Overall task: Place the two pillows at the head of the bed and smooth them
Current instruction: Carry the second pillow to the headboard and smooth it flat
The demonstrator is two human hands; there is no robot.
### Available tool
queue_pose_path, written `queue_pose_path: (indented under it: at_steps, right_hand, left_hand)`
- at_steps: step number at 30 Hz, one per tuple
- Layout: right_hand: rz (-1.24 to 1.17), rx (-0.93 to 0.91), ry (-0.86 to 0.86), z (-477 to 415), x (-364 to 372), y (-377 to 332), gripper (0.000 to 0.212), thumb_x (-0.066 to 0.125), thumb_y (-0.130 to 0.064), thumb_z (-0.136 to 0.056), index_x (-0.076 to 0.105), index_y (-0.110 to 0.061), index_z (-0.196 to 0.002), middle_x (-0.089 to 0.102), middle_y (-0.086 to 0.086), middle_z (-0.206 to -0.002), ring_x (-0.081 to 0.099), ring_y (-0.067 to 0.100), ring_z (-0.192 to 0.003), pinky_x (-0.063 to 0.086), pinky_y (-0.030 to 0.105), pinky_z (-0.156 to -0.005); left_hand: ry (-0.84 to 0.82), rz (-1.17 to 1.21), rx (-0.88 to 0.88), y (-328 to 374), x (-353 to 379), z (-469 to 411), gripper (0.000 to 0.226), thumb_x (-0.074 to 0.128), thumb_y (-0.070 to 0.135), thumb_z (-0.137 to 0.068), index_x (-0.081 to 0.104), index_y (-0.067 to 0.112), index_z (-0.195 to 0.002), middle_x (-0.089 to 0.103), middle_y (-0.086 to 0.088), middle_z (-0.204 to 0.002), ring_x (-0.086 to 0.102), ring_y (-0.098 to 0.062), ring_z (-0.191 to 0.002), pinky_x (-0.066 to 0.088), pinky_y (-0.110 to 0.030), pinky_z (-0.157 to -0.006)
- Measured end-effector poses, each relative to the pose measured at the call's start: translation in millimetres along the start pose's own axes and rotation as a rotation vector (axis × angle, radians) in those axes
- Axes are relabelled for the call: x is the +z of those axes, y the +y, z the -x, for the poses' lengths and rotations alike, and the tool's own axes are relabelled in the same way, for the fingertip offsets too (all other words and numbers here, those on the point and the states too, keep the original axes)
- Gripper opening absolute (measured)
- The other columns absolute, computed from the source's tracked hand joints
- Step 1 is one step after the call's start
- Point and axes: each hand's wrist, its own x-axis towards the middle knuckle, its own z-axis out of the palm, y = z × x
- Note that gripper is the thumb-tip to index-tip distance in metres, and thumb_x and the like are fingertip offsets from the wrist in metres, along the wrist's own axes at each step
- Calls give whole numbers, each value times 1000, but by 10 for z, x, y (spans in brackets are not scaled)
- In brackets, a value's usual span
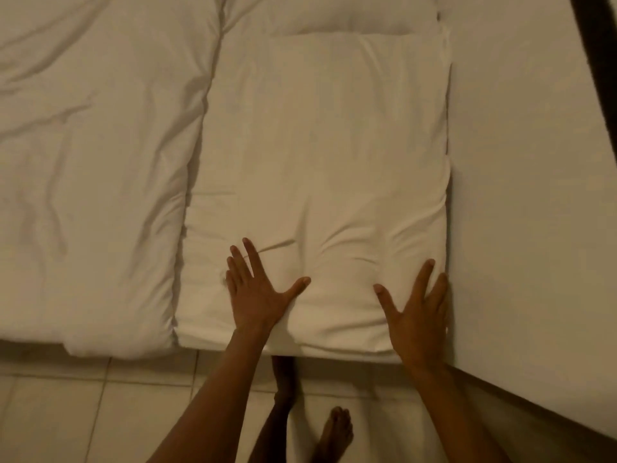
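White near pillow flat along bed's near edge, creased by hands. Second pillow at far end, touching. Left hand, right hand spread flat, pressing near pillow.

A rumpled white duvet covers the bed to the left, its near edge folded at the mattress side. A plain pale wall stands on the right. Below lies a light tiled floor, and a dark strip crosses the upper right corner.
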Motion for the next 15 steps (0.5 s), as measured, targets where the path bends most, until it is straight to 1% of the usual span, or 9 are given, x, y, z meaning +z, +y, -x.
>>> queue_pose_path:
  at_steps: [2, 4, 6, 8, 9, 11, 13, 15]
  right_hand:
    - [-10, -21, 21, 69, -49, -6, 111, 33, -88, -74, -15, -34, -158, -6, 13, -168, 0, 35, -154, 13, 58, -123]
    - [-48, -71, 114, 73, -151, -158, 106, 35, -84, -79, -8, -30, -160, -5, 10, -168, 1, 34, -154, 14, 56, -123]
    - [-60, -162, 220, -21, -221, -464, 98, 33, -79, -88, -2, -24, -161, -3, 11, -169, 3, 33, -154, 13, 50, -122]
    - [-58, -255, 298, -233, -199, -839, 94, 30, -76, -92, 1, -19, -162, 0, 14, -169, 2, 33, -155, 9, 46, -124]
    - [-59, -276, 306, -365, -154, -977, 94, 28, -75, -93, 2, -17, -162, 0, 16, -168, 2, 33, -155, 7, 44, -125]
    - [-11, -286, 322, -600, 16, -1069, 93, 25, -74, -95, 4, -13, -161, 3, 20, -167, 3, 35, -155, 6, 46, -126]
    - [58, -269, 368, -696, 226, -930, 93, 26, -73, -96, 5, -10, -161, 6, 22, -167, 5, 35, -155, 8, 47, -126]
    - [79, -282, 391, -675, 362, -752, 95, 28, -74, -95, 3, -10, -161, 3, 20, -167, 3, 32, -155, 5, 45, -127]
  left_hand:
    - [18, 16, 8, -1, -64, 43, 138, 49, 94, -62, -33, 25, -149, -20, -19, -163, -11, -36, -152, -1, -52, -123]
    - [98, 68, 76, 116, -171, 86, 135, 52, 91, -66, -28, 23, -152, -18, -18, -164, -10, -34, -152, -2, -50, -123]
    - [268, 123, 214, 364, -255, 90, 120, 51, 81, -78, -19, 21, -155, -14, -13, -165, -10, -28, -153, -3, -44, -123]
    - [407, 135, 285, 657, -268, -35, 100, 43, 70, -90, -12, 21, -157, -10, -12, -166, -9, -25, -153, -6, -41, -123]
    - [426, 126, 287, 759, -232, -140, 92, 39, 66, -94, -11, 22, -157, -9, -12, -166, -9, -26, -153, -6, -43, -123]
    - [394, 86, 254, 783, -59, -358, 84, 31, 64, -98, -13, 24, -157, -10, -12, -166, -10, -29, -153, -4, -49, -123]
    - [366, 30, 170, 606, 197, -471, 84, 28, 66, -97, -13, 25, -157, -10, -13, -166, -10, -30, -153, -2, -54, -122]
    - [415, 35, 87, 370, 386, -437, 88, 30, 68, -96, -12, 21, -157, -6, -16, -166, -6, -32, -153, 1, -53, -123]
